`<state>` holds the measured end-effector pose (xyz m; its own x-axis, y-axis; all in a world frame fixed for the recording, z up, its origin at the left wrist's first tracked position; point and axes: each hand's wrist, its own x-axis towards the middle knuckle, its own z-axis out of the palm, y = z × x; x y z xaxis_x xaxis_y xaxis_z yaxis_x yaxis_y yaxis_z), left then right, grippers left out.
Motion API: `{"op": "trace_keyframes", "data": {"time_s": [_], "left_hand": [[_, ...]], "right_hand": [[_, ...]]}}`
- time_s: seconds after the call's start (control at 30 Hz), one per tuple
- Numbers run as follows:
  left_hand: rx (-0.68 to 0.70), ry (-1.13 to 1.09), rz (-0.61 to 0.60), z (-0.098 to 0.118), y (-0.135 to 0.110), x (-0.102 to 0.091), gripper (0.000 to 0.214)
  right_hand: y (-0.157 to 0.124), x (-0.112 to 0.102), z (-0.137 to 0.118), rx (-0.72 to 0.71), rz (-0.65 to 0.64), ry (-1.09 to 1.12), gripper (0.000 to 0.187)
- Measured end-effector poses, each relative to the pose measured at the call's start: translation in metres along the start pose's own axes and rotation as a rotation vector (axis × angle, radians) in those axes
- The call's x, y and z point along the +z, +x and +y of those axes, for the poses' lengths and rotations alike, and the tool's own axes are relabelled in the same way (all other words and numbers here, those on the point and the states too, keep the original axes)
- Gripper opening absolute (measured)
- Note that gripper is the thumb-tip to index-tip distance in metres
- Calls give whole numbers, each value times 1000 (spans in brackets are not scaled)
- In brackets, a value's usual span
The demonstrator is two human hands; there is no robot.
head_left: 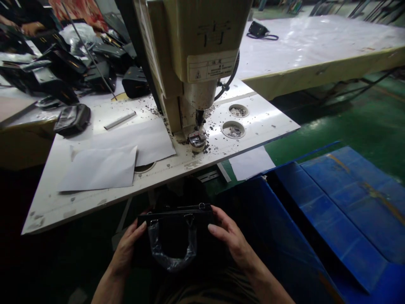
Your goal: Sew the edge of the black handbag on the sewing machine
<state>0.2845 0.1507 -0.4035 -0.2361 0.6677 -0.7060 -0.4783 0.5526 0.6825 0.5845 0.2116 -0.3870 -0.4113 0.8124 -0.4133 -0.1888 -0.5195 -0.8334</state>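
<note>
Between my two hands is a black handbag [172, 214], held low in front of me below the table's front edge. My left hand [129, 241] grips its left end, the thumb on the near face. At the right end, my right hand [230, 236] has its thumb on the near side and fingers behind. A plastic-wrapped handle [172, 262] hangs down the bag's near face, and small metal rings show along the top. The bag's lower part is lost in shadow.
A riveting or punching machine [198, 139] stands on the white worktable [47, 202], with black scraps round its base. White sheets [101, 169] and a black pouch [72, 120] lie left. Several black bags [107, 55] and a person's hand [33, 28] are behind. Blue boxes [335, 202] stand right.
</note>
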Motion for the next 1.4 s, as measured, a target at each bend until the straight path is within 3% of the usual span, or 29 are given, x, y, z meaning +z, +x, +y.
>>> {"op": "trace_keyframes", "data": {"time_s": [0.3,0.47,0.7,0.87,1.2,1.4], "left_hand": [[11,84,7,3,0,-7,90],[-20,61,-21,8,-4,-1,92],[-33,119,-52,12,-8,5,75],[-49,127,-44,10,-7,5,63],[21,285,-32,0,0,0,72],[5,278,-79,0,-3,6,65]], "right_hand": [[0,0,5,15,26,56,40],[-1,0,6,45,63,61,39],[4,0,11,103,156,35,42],[8,-2,18,83,307,22,51],[18,-4,29,71,426,-22,43],[18,-10,32,67,438,-33,43]]}}
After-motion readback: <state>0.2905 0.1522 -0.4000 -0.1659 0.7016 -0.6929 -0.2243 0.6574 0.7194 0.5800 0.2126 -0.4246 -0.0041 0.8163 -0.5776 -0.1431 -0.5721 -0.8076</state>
